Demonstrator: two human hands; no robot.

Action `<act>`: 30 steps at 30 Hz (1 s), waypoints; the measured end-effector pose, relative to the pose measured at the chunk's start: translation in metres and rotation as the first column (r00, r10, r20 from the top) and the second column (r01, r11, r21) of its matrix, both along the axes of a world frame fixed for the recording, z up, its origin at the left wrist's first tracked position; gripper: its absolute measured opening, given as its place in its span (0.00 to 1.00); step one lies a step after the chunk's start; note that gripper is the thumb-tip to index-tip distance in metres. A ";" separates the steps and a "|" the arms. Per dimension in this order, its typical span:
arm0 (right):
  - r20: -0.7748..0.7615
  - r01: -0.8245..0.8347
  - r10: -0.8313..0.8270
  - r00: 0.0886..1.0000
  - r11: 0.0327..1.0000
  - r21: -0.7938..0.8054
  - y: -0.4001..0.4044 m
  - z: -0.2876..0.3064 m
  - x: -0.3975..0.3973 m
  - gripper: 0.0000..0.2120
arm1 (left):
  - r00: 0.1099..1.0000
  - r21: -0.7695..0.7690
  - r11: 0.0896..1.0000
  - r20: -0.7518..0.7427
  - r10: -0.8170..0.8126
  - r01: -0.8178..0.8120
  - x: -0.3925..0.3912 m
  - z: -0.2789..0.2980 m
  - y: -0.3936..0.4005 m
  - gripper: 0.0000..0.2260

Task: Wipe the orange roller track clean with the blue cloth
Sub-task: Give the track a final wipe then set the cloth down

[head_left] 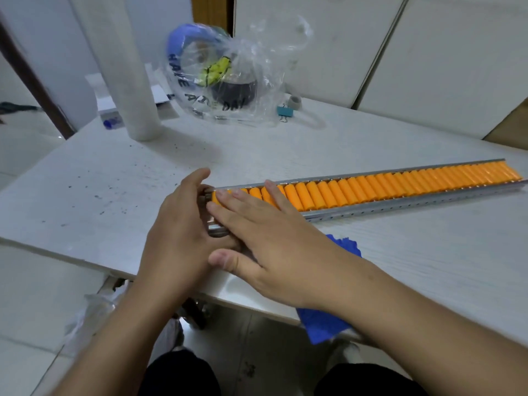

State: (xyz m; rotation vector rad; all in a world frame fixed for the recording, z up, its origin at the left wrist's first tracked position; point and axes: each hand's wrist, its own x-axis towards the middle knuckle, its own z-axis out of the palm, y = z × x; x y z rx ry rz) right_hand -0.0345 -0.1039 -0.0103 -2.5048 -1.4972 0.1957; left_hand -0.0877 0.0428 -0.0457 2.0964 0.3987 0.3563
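Observation:
The orange roller track (400, 187), a long metal rail filled with orange rollers, lies across the white table (114, 181) from the middle to the right edge. My left hand (177, 232) cups the track's near left end, thumb raised and fingers partly hidden under the other hand. Laid flat on the first rollers is my right hand (274, 241), fingers spread and holding nothing. The blue cloth (323, 324) lies under my right forearm and hangs over the table's front edge, with neither hand holding it.
A clear plastic bag (223, 75) with blue print holds a dark round object at the back. A tall white roll (128, 81) stands at the back left. A teal binder clip (284, 112) and small tape roll (295, 102) lie behind the track. Dark specks dot the table's left side.

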 end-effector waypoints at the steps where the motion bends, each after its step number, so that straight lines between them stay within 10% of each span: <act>1: 0.011 0.008 -0.008 1.000 1.000 0.005 -0.003 0.000 0.002 0.33 | 1.000 -0.002 1.000 0.002 0.014 -0.014 0.000 -0.001 0.000 0.44; 12: 0.047 0.229 -0.227 0.973 0.973 -0.025 -0.097 -0.002 0.046 0.32 | 0.997 0.225 0.974 -0.068 0.021 -0.005 0.003 0.008 -0.009 0.43; 21: 0.038 0.550 -0.564 0.825 0.816 0.176 -0.227 -0.021 0.124 0.29 | 0.962 0.567 0.779 -0.212 -0.175 0.267 0.042 0.032 -0.033 0.42; 25: 0.059 0.755 -0.774 0.631 0.629 0.184 -0.292 -0.021 0.169 0.30 | 0.962 0.535 0.800 -0.180 -0.207 0.272 0.050 0.025 -0.028 0.41; 30: 0.080 0.982 -0.997 0.025 0.039 0.185 -0.339 -0.012 0.199 0.36 | 0.954 0.552 0.778 -0.186 -0.236 0.300 0.050 0.024 -0.026 0.35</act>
